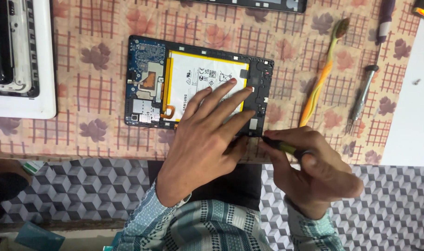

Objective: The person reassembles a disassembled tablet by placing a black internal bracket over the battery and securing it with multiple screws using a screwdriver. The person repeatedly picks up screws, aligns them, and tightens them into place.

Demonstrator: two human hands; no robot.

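Blue-boarded opened tablet [198,83] lies flat on the patterned tablecloth [95,139], long axis left-right, circuit end left. Left hand [207,144] presses flat on its white battery [198,76], fingers spread, grasping nothing. Right hand [314,167] clenched around a dark screwdriver [284,146], tip at the near-right corner. Looks thin, light, fragile: hold by frame edges. Yellow toothbrush [321,74] lies right.
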